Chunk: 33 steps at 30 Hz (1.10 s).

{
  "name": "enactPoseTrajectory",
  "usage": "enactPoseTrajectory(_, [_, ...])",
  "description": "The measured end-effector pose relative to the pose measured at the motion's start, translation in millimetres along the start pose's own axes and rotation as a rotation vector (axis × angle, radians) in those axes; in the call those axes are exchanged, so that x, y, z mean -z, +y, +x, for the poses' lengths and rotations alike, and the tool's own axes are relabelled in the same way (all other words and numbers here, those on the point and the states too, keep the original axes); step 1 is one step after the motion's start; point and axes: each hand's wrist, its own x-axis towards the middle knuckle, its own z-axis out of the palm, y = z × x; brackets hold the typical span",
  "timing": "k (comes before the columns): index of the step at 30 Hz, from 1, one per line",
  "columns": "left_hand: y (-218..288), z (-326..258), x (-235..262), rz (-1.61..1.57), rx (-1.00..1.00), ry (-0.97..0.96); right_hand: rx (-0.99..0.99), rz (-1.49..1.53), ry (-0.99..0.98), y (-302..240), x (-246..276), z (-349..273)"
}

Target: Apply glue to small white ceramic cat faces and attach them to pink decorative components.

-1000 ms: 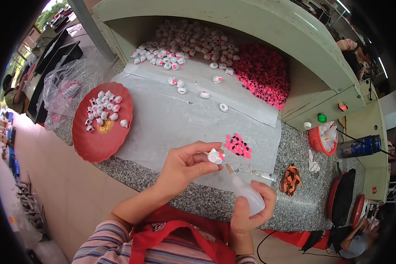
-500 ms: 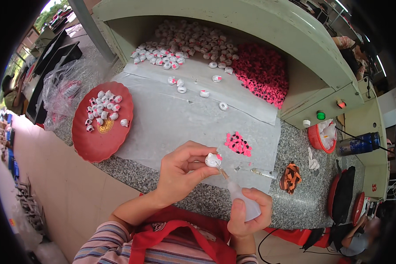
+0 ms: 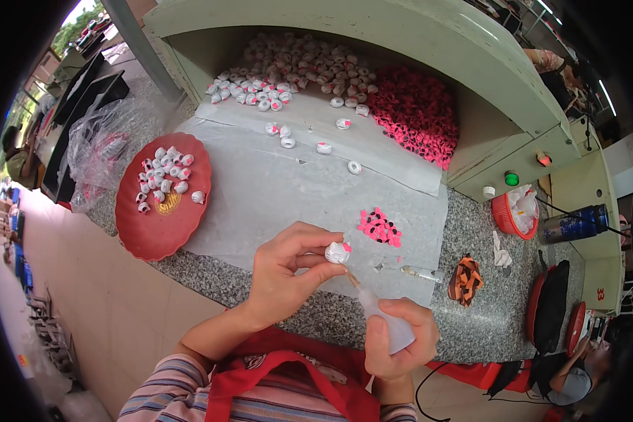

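The small white piece (image 3: 337, 252) is pinched by the left hand (image 3: 283, 271); the squeeze bottle (image 3: 387, 318), gripped by the right hand (image 3: 399, 340), lies at five o'clock, nozzle aimed toward eleven.

Both hands have drawn nearer the body, the glue bottle (image 3: 390, 323) tip now touching the small white piece (image 3: 337, 252).

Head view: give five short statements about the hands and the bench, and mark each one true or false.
1. The left hand pinches a small white piece. True.
2. The right hand holds a pair of scissors. False: it grips a small squeeze bottle, nozzle pointing up at the piece.
3. The red plate carries white pieces. True.
4. The small cluster of pink pieces lies on the red plate. False: it lies on the white sheet.
5. The orange basket sits left of the plate. False: it is at the right.
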Motion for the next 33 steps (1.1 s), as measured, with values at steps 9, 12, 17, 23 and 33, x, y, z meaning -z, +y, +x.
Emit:
enactPoseTrajectory(9, [1.6,0.0,-2.5,-0.06,0.014,-0.018,-0.002,0.016,0.025,3.1,0.1,0.2])
enactPoseTrajectory(12, [3.0,1.2,-3.1,-0.094,0.024,-0.007,0.0,0.033,0.018,2.6,-0.5,-0.1])
enactPoseTrajectory(17, [6.0,2.9,1.3,-0.218,0.296,-0.002,-0.017,0.024,0.024,-0.2,2.8,-0.2])
enactPoseTrajectory(23, [3.9,2.8,2.8,-0.312,0.333,-0.021,-0.016,0.034,0.028,1.7,1.4,-0.9])
enactPoseTrajectory(33, [4.7,3.6,3.9,-0.292,0.31,0.0,0.008,-0.031,0.013,2.4,5.3,2.6])
